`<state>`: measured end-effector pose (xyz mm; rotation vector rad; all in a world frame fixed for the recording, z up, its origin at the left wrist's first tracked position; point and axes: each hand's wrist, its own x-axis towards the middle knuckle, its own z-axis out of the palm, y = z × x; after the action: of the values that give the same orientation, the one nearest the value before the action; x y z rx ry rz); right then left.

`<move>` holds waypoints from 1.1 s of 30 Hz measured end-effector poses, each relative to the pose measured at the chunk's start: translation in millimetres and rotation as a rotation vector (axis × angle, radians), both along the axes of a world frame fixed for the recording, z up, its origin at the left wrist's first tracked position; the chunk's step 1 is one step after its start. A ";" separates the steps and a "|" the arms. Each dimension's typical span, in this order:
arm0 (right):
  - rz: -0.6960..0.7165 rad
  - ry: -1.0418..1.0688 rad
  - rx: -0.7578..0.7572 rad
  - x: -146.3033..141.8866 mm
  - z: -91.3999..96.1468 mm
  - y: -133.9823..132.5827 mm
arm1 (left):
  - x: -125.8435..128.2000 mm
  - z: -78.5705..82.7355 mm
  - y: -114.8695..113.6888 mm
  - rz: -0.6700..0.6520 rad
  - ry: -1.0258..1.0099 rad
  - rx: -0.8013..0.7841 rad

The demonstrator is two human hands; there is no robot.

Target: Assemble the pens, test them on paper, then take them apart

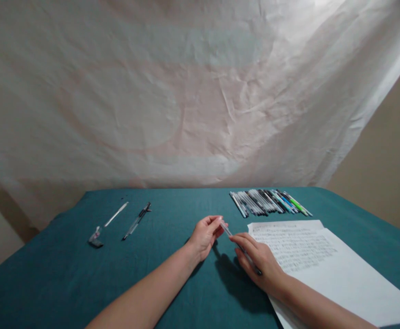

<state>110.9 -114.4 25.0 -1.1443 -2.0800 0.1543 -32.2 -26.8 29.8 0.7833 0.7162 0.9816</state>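
Note:
A clear-barrelled pen (226, 229) is held slanting between my two hands above the green cloth. My left hand (205, 236) pinches its upper end with thumb and fingers. My right hand (260, 258) has its fingers closed around the lower part, and a dark end of the pen shows beneath the palm. Part of the barrel is hidden by the right fingers. Under my right forearm lie white paper sheets (337, 283), the top one covered with handwriting in its upper half.
A row of several pens (268, 202) lies at the back right. On the left are a couple of dark-tipped clear pens (136, 222), a thin white stick (116, 214) and a small crumpled packet (96, 238). A pale sheet (200, 100) hangs behind the table (172, 201).

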 end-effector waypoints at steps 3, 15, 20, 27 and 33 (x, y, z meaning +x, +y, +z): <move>-0.010 -0.032 0.000 0.4 0.5 0.0 | 0.5 -0.6 -1.1 0.000 -0.003 0.006; -0.058 -0.198 0.160 1.5 -11.0 5.6 | 5.2 -8.6 -4.6 0.015 -0.096 0.037; -0.071 -0.196 0.189 1.7 -11.3 5.0 | 5.7 -10.0 -7.0 -0.006 -0.118 0.015; -0.080 -0.199 0.161 0.3 -6.8 6.4 | 5.7 -9.7 -5.7 0.007 -0.087 0.015; -0.087 -0.169 0.055 -3.1 3.0 8.1 | 4.4 -5.4 -3.9 0.004 -0.032 0.010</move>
<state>107.9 -106.3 28.0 -1.2490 -2.1617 -0.0427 -27.8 -30.7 24.4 0.7736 0.6858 0.9999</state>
